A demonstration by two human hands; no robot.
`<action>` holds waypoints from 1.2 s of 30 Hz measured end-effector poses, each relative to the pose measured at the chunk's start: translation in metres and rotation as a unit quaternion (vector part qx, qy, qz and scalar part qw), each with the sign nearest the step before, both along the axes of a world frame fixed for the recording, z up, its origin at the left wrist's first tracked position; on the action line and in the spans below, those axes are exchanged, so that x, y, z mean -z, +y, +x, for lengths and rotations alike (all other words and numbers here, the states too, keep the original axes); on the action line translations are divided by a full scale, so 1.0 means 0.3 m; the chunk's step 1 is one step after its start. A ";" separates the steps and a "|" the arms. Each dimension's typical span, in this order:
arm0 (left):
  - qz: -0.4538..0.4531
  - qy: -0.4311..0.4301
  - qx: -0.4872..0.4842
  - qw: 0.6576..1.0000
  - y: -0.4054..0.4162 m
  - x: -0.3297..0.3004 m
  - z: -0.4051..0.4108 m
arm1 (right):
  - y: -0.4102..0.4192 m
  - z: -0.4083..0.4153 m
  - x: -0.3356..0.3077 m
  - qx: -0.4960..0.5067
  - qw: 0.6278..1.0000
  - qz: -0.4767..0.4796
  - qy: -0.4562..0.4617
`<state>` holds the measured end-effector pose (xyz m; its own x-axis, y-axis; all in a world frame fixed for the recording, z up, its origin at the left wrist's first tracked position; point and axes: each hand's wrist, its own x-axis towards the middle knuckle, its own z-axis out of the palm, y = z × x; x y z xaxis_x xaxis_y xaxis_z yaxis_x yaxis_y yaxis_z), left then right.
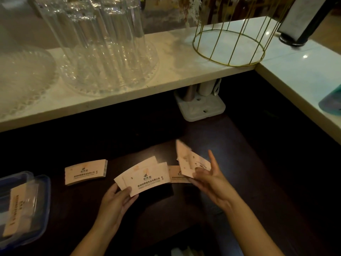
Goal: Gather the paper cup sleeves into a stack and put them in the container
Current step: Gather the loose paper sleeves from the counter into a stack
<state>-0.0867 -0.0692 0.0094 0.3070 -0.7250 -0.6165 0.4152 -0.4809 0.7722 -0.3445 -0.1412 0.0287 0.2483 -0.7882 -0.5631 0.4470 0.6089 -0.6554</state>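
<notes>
The left hand (pixel 118 197) pinches a fanned pair of sleeves (pixel 145 177), long axis left-right; the right hand (pixel 210 179) grips a tilted, blurred few (pixel 191 163) just beside them. One flat sleeve (pixel 176 174) lies between, nearer the right hand. The container (pixel 43 193) sits far left, past a stack (pixel 85 171).

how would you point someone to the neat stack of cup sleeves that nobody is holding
Start at the blue-rimmed clear plastic container at the left edge of the dark counter. Just right of it lies a squared-up stack of pale pink paper sleeves. Unlike the fanned sleeves nearby, it is tidy, thick and untouched.
</notes>
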 end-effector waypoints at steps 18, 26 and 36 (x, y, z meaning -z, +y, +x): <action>-0.143 0.010 -0.067 0.987 0.006 -0.098 -0.055 | 0.153 0.463 -0.054 -0.041 0.990 0.080 0.105; -0.124 -0.018 -0.080 0.989 0.017 -0.073 -0.013 | 0.188 0.520 -0.062 -0.164 0.974 0.063 0.145; -0.078 0.019 -0.160 0.984 0.046 0.009 0.148 | -0.121 0.036 0.168 -0.173 0.659 -0.213 0.700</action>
